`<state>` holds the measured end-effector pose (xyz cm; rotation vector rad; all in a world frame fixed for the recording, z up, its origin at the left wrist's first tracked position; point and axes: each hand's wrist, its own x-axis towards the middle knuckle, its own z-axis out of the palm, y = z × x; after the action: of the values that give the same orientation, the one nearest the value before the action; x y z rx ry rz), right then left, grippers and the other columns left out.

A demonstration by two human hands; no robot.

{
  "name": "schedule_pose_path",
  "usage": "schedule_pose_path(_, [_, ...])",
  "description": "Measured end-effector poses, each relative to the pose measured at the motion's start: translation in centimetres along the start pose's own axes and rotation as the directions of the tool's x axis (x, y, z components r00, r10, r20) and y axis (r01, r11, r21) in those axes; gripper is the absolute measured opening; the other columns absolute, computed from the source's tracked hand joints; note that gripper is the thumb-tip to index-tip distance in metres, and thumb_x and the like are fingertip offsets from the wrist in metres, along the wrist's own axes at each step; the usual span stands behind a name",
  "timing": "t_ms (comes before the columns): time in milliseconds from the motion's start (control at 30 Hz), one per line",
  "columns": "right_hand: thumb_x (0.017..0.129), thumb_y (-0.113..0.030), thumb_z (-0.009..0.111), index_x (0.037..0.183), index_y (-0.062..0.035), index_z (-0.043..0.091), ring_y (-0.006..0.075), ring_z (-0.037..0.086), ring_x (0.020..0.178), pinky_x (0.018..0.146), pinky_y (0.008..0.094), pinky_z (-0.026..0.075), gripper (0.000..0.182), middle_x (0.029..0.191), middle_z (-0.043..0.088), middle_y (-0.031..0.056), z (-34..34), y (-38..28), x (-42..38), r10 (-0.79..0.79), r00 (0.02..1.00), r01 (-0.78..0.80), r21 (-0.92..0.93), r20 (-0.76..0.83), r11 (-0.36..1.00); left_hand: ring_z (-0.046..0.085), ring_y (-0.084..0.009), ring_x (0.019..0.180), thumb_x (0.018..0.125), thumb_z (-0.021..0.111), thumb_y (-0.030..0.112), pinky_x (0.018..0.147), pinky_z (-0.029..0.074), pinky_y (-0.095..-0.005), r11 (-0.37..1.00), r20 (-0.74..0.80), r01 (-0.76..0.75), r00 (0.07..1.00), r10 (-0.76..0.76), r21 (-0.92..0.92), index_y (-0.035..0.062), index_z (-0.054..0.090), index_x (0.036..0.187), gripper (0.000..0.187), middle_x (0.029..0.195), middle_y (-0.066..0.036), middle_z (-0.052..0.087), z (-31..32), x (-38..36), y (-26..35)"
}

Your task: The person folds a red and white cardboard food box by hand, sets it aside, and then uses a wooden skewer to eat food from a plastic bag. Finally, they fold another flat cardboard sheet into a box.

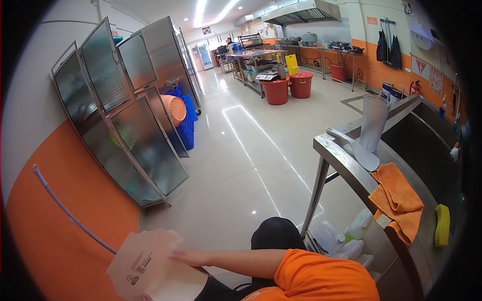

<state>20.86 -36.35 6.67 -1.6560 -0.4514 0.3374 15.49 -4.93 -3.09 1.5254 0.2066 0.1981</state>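
Observation:
A pale flat cardboard piece point(138, 263) with dark printing lies low in the view, over the person's lap. My right hand point(188, 257) reaches across from the orange sleeve and rests on its right edge, fingers pointing left. The fingers look stretched out and partly blurred. Below, a cream-coloured surface of the cardboard shows near the dark trousers. Only a fingertip of my left hand point(146, 297) shows at the bottom edge, touching the lower part of the cardboard; its other fingers are hidden.
A steel sink counter point(351, 173) at right bears an orange cloth point(396, 198), a scoop point(359, 150), a clear container point(374, 123) and a yellow sponge point(442, 226). Bottles point(359, 224) stand beneath. A glass-doored cabinet point(145, 150) leans at left; red bins point(275, 92) stand farther back.

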Motion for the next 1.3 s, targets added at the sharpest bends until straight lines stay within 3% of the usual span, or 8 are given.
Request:
schedule_pose_path(67, [0.097,-0.045,0.038,0.124,-0.0048,0.053,0.0193,0.054,0.104,0.09,0.0318,0.042,0.051,0.114,0.058,0.0108,-0.2,1.5,0.4,-0.084,0.996,0.072,0.332,0.023,0.941,0.046,-0.0308,0.119,0.099,0.031,0.047,0.099,0.04,-0.0405,0.999,0.026,0.008,1.0,-0.007,-0.042,-0.0038,0.033,0.135,0.062,0.136,-0.02,0.04,0.6,-0.4,1.4])
schedule_pose_path(333, [0.098,-0.023,0.039,0.122,-0.0036,0.051,0.0188,0.054,0.103,0.092,0.0328,0.042,0.033,0.113,0.056,0.0103,1.5,3.5,-1.2,-0.255,0.962,0.261,0.055,-0.101,0.964,0.044,-0.028,0.118,0.084,0.062,0.05,0.095,0.043,-0.0391,0.72,-0.238,-0.046,0.927,0.289,0.693,0.0043,0.019,0.145,0.087,0.14,-0.02,0.033,-0.3,-0.9,5.5])
schedule_pose_path(400, [0.098,-0.02,0.039,0.122,-0.0032,0.051,0.0195,0.054,0.104,0.092,0.0335,0.043,0.032,0.114,0.056,0.0116,2.0,3.5,-1.8,-0.325,0.937,0.311,-0.121,-0.129,0.943,0.054,-0.0184,0.096,0.096,0.043,0.042,0.085,0.042,-0.034,0.552,0.036,-0.456,0.793,0.608,0.698,0.0033,0.051,0.103,0.04,0.1,-0.008,0.056,-1.2,-0.7,5.2])
schedule_pose_path(567, [0.094,-0.014,0.048,0.12,-0.0009,0.052,0.0239,0.053,0.11,0.097,0.0335,0.04,0.03,0.117,0.054,0.0154,3.4,2.4,-3.1,-0.231,0.945,0.231,-0.027,-0.231,0.973,0.057,-0.0373,0.103,0.089,0.055,0.04,0.082,0.046,-0.043,0.591,0.53,-0.434,0.848,0.012,0.68,0.0006,0.056,0.112,0.046,0.107,-0.023,0.06,8.4,-6.4,17.1])
schedule_pose_path(700, [0.091,-0.009,0.05,0.119,-0.0012,0.052,0.0239,0.054,0.103,0.091,0.0341,0.043,0.029,0.115,0.055,0.0137,5.0,1.6,-4.1,-0.294,0.932,0.3,-0.001,-0.211,0.954,0.061,-0.0383,0.094,0.089,0.053,0.042,0.081,0.046,-0.043,0.843,0.612,-0.312,0.791,-0.026,0.439,0.0003,0.057,0.111,0.047,0.1,-0.021,0.063,9.3,-4.2,12.2])
schedule_pose_path(767, [0.086,-0.006,0.057,0.116,-0.0044,0.053,0.0278,0.053,0.097,0.087,0.0367,0.043,0.031,0.109,0.055,0.0145,5.0,0.7,-5.3,-0.412,0.851,0.364,-0.201,-0.326,0.91,0.062,-0.0389,0.089,0.09,0.053,0.038,0.077,0.048,-0.043,0.804,0.585,-0.481,0.782,0.213,0.35,0.0005,0.06,0.104,0.041,0.095,-0.02,0.065,12.1,-5.0,12.9])
schedule_pose_path(1000, [0.081,-0.005,0.059,0.114,-0.0065,0.053,0.0347,0.051,0.097,0.087,0.0411,0.042,0.034,0.108,0.054,0.0162,4.8,-1.7,-5.6,-0.675,0.677,0.463,-0.543,-0.294,0.701,0.063,-0.0404,0.076,0.088,0.054,0.033,0.069,0.049,-0.0457,0.601,0.373,-0.448,0.892,0.254,0.662,0.0007,0.065,0.082,0.035,0.074,-0.022,0.064,12.8,-6.1,13.8])
schedule_pose_path(1300, [0.083,-0.004,0.057,0.116,-0.0025,0.052,0.0333,0.06,0.085,0.074,0.0386,0.049,0.034,0.106,0.058,0.0194,5.4,2.8,-2.7,-0.426,0.784,0.298,-0.328,-0.451,0.896,0.063,-0.0386,0.071,0.089,0.052,0.027,0.065,0.05,-0.0465,0.372,0.413,-0.455,0.891,0.189,0.809,0.0017,0.064,0.086,0.028,0.077,-0.021,0.064,15.0,-6.3,14.2])
